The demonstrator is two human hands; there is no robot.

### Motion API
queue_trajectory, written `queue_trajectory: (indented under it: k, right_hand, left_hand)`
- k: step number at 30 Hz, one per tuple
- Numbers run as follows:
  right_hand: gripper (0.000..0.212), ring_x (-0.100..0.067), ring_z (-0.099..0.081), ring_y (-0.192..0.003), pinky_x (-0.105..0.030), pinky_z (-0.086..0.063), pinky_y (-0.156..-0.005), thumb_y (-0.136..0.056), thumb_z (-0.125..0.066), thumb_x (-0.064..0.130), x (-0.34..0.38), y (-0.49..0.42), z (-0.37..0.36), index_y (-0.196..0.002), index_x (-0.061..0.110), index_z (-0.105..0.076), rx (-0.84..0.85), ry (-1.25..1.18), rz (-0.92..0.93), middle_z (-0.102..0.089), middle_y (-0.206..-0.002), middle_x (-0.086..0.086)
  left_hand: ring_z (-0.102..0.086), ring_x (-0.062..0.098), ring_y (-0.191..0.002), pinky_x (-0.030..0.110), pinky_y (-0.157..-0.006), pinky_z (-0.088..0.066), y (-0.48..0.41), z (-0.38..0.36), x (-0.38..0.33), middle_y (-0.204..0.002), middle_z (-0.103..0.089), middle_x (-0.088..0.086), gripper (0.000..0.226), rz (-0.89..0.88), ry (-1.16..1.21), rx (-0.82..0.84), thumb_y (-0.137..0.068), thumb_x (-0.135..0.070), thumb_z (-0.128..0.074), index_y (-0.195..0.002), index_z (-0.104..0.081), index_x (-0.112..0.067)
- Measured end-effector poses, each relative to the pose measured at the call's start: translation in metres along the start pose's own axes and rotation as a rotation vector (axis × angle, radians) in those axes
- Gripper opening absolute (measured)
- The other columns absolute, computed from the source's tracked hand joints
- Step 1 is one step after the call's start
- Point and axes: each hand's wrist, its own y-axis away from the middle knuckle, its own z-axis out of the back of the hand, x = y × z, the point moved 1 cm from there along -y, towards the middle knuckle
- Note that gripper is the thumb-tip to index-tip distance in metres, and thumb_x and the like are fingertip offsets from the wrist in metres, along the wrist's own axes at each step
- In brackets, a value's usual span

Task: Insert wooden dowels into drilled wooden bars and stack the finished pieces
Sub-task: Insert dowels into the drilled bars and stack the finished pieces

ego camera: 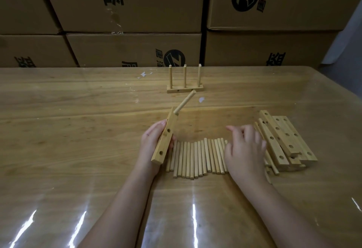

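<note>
The glossy light-brown wooden worktop (68, 130) lay under a clear, shiny cover. Left of centre, the left grip (153, 142) (a bare hand, thumb side toward the camera) was wrapped round a pale drilled wooden bar (163, 147), holding it tilted on edge above the worktop, its far end raised. From the hole at that far end a round pale wooden dowel (184, 102) stuck out, slanting up and to the right; the nearer holes in the bar were bare. Beyond the dowel's tip, near the back edge, stood a finished wooden base with three upright dowels (172, 90). Below the held bar, a row of loose wooden dowels (195, 157) lay side by side on the worktop between the two grips. The right grip (245, 153) was over the row's right end, fingers loosely bent and spread, holding nothing that showed. Just beside it to the right lay a pile of drilled wooden bars (282, 140), overlapping at angles. Brown printed cardboard boxes (137, 2) were stacked behind the worktop.
</note>
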Motion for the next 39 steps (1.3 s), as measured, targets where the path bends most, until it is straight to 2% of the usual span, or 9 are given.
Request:
queue_trajectory:
  k: [4,8,14,21,29,32,35,37,39]
  right_hand:
    - [0.040,-0.030,-0.040,-0.123,-0.050,-0.028,-0.100,-0.087,-0.051,0.030,-0.009,-0.001,0.000,-0.126,0.020,-0.051,0.043,0.337,-0.058,-0.043,-0.135,-0.012]
    - [0.043,-0.028,-0.042,-0.122,-0.043,-0.032,-0.099,-0.093,-0.039,0.032,-0.017,-0.005,-0.001,-0.135,0.021,-0.041,0.103,0.386,-0.126,-0.034,-0.144,-0.011]
    - [0.042,-0.025,-0.043,-0.113,-0.032,-0.043,-0.091,-0.087,-0.054,0.012,-0.017,-0.006,-0.001,-0.129,0.017,-0.048,0.114,0.273,-0.070,-0.041,-0.131,-0.011]
    - [0.040,-0.015,-0.054,-0.093,-0.024,-0.048,-0.074,-0.090,-0.054,0.021,-0.014,-0.006,-0.001,-0.130,0.018,-0.047,0.054,0.178,-0.064,-0.053,-0.111,-0.005]
    - [0.034,-0.015,-0.055,-0.095,-0.027,-0.047,-0.077,-0.092,-0.046,0.030,-0.013,-0.006,-0.006,-0.122,0.017,-0.055,0.085,0.164,0.015,-0.060,-0.106,-0.001]
    - [0.037,-0.010,-0.055,-0.085,-0.023,-0.046,-0.071,-0.092,-0.049,0.029,-0.010,-0.006,-0.002,-0.127,0.017,-0.053,0.044,-0.059,0.049,-0.059,-0.105,0.003]
    - [0.033,-0.004,-0.052,-0.064,-0.016,-0.047,-0.055,-0.089,-0.056,0.023,-0.002,-0.004,0.003,-0.122,0.021,-0.055,0.013,-0.453,0.077,-0.054,-0.089,0.013]
    - [0.026,-0.005,-0.058,-0.066,-0.017,-0.051,-0.056,-0.087,-0.059,0.018,0.003,0.000,0.004,-0.112,0.025,-0.058,0.073,-0.765,-0.031,-0.060,-0.078,0.007]
    - [0.016,-0.008,-0.065,-0.068,-0.019,-0.053,-0.057,-0.087,-0.060,0.013,0.009,0.002,0.004,-0.100,0.022,-0.061,0.172,-1.090,-0.160,-0.067,-0.080,0.002]
  left_hand:
    - [-0.058,0.008,-0.051,0.018,-0.045,-0.047,0.002,0.000,-0.002,-0.065,-0.063,0.002,0.037,-0.005,-0.014,0.013,-0.087,-0.027,-0.057,-0.114,-0.064,-0.003]
    - [-0.060,0.007,-0.054,0.018,-0.046,-0.048,0.004,-0.001,-0.004,-0.068,-0.066,-0.001,0.043,-0.014,-0.019,0.041,-0.073,-0.036,-0.063,-0.109,-0.068,-0.014]
    - [-0.061,0.008,-0.053,0.018,-0.045,-0.048,0.002,0.000,-0.002,-0.068,-0.066,0.001,0.038,-0.005,0.003,0.024,-0.076,-0.033,-0.062,-0.107,-0.068,-0.012]
    - [-0.061,0.008,-0.055,0.018,-0.046,-0.048,0.002,-0.001,-0.002,-0.070,-0.066,0.001,0.040,0.004,0.015,0.035,-0.077,-0.030,-0.061,-0.111,-0.067,-0.010]
    - [-0.060,0.008,-0.050,0.017,-0.043,-0.047,0.002,-0.001,-0.001,-0.066,-0.067,0.002,0.037,-0.014,0.007,0.054,-0.076,-0.031,-0.061,-0.107,-0.067,-0.012]
    - [-0.060,0.008,-0.049,0.017,-0.043,-0.047,0.000,0.000,0.000,-0.066,-0.067,0.003,0.038,-0.014,-0.001,0.052,-0.077,-0.032,-0.061,-0.108,-0.067,-0.011]
    - [-0.061,0.008,-0.050,0.018,-0.043,-0.047,-0.001,0.002,0.003,-0.066,-0.067,0.003,0.035,-0.017,-0.004,0.056,-0.077,-0.033,-0.061,-0.106,-0.068,-0.015]
    - [-0.060,0.008,-0.050,0.018,-0.043,-0.047,-0.002,0.002,0.004,-0.064,-0.067,0.004,0.030,-0.015,-0.012,0.060,-0.082,-0.032,-0.060,-0.106,-0.069,-0.016]
    - [-0.059,0.008,-0.049,0.018,-0.043,-0.047,-0.004,0.003,0.006,-0.062,-0.067,0.004,0.027,-0.010,-0.013,0.059,-0.086,-0.030,-0.058,-0.106,-0.068,-0.016]
